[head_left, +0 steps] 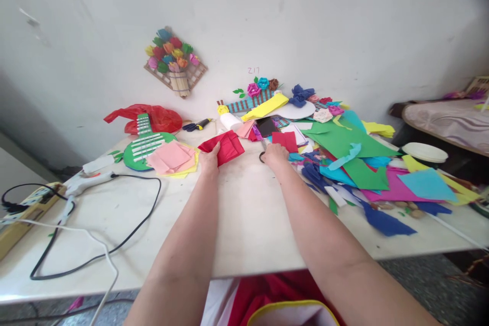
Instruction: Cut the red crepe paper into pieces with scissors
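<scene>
My left hand (pixel 209 159) is closed on the near left part of a red sheet of crepe paper (pixel 230 146), which looks folded. To its right, my right hand (pixel 275 155) is wrapped round a pair of scissors; one dark handle loop of the scissors (pixel 262 157) shows beside the fingers, and the blades point away from me. The scissors and the red paper are apart. Another red paper piece (pixel 284 141) lies just beyond my right hand. Left of my left hand, pink paper squares (pixel 172 157) rest on yellow ones.
Coloured paper scraps (pixel 367 178) cover the table's right side. A green guitar-shaped craft (pixel 143 145), pliers (pixel 197 125) and a red plastic bag (pixel 153 117) lie at the back left. A glue gun (pixel 89 182) with a looping black cord and a power strip (pixel 32 209) are at left.
</scene>
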